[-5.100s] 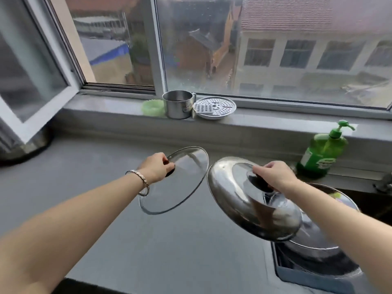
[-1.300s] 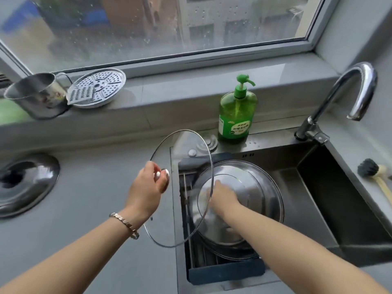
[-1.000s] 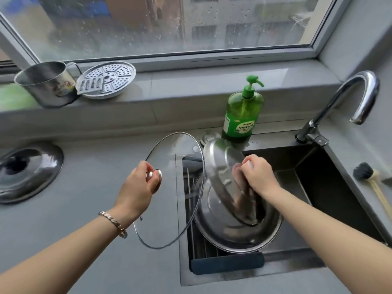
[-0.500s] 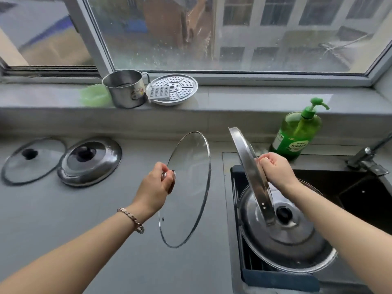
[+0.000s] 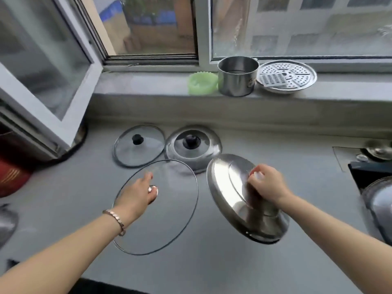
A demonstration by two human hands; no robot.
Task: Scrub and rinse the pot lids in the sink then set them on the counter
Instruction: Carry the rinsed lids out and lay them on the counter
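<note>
Lids first: the big glass lid [image 5: 167, 209] hangs from the left hand [image 5: 135, 195], which is closed on its knob, and the steel lid [image 5: 237, 200] from the right hand [image 5: 267, 185], fingers wrapped over its handle so the handle itself is hidden. Both are up over the grey counter [image 5: 212, 262]; whether either rim touches it, can't tell. Half a second back they stood nearly on edge by the sink; now the glass one is tipped flatter and the steel one slants, dome side up toward the camera. Beyond the left grip, a small glass lid [image 5: 139, 145] and a domed steel lid [image 5: 193, 146] lie flat. Another lid [image 5: 379, 204] at the far right is cut off and blurry.
</note>
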